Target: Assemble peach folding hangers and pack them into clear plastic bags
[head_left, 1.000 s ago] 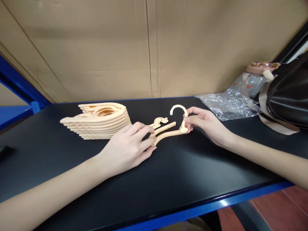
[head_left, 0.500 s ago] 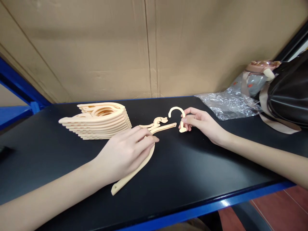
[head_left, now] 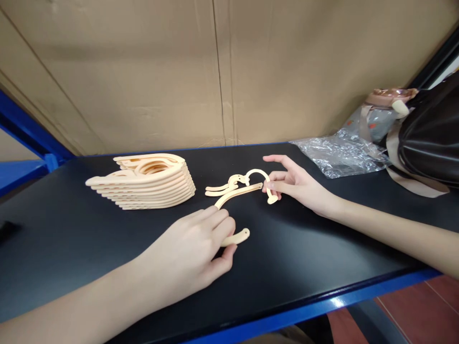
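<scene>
Right of the hanger stack (head_left: 172, 188), the left hand (head_left: 195, 246) now pinches a curved hanger arm (head_left: 239, 238), swung clear of the hanger hook (head_left: 256, 171), which the right hand (head_left: 294, 181), farther right, holds lower than before.

Wide open down the near middle: broad black tabletop (head_left: 304, 267) between the two forearms, all the way to the blue front edge (head_left: 337, 302). Tight further up! Crowded between the left hand (head_left: 201, 243) and the right hand (head_left: 292, 184) by a curved strip (head_left: 236, 192), a wavy piece (head_left: 234, 179) just beyond, and the hook (head_left: 265, 179) in the right fingers, close by, contact hard to tell. Poking into the near gap, too, a held strip (head_left: 239, 237). Barred at left by the stack of hangers (head_left: 158, 188), with only a narrow slot beside the wavy piece. Room again behind, then stopped dead by the cardboard wall (head_left: 143, 71). Blocked far right by the plastic bag (head_left: 344, 155), bottle (head_left: 389, 102) and black bag (head_left: 430, 138).
</scene>
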Available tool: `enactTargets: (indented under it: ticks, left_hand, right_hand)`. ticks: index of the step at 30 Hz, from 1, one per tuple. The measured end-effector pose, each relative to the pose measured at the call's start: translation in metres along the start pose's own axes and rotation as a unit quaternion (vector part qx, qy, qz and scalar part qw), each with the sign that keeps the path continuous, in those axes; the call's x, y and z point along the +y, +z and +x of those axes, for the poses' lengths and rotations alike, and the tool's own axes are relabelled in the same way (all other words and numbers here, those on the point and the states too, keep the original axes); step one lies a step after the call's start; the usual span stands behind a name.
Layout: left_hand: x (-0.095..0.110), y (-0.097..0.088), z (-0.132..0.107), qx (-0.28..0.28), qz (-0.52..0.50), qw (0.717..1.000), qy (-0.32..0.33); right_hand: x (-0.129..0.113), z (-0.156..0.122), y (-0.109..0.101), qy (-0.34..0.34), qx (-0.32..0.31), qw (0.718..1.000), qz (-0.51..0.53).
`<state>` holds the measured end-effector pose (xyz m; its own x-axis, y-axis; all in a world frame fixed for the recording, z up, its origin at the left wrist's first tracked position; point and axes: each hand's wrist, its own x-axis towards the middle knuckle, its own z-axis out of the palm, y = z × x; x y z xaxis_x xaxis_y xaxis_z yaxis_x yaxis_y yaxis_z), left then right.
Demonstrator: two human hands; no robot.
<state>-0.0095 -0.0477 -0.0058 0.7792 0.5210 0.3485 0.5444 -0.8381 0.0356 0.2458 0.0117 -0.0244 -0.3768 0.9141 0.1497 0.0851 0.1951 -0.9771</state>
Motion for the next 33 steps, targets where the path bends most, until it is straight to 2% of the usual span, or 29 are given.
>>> enactTargets:
  ticks: [4, 8, 14, 20, 26, 33]
  left_hand:
    - [0.002, -0.001, 0.003, -0.005, -0.014, 1.0, 0.015]
    - [-0.005, 0.006, 0.001, -0.003, -0.014, 1.0, 0.007]
    - [-0.014, 0.017, -0.001, 0.012, -0.027, 1.0, -0.002]
    - [-0.015, 0.014, 0.001, -0.001, -0.061, 0.998, 0.024]
    - [-0.015, 0.012, 0.003, -0.032, -0.055, 0.997, 0.037]
    - [-0.015, 0.014, 0.004, -0.008, -0.037, 0.998, 0.051]
  right_hand:
    - [-0.003, -0.003, 0.005, 0.012, -0.043, 0.998, 0.044]
    - [-0.004, -0.006, 0.009, 0.025, -0.074, 0.993, 0.088]
    - [-0.005, -0.005, 0.009, 0.067, -0.115, 0.987, 0.092]
    - [-0.006, -0.003, 0.007, 0.088, -0.107, 0.982, 0.13]
    - [-0.006, -0.003, 0.006, 0.09, -0.131, 0.977, 0.141]
    - [-0.006, -0.003, 0.005, 0.099, -0.128, 0.976, 0.146]
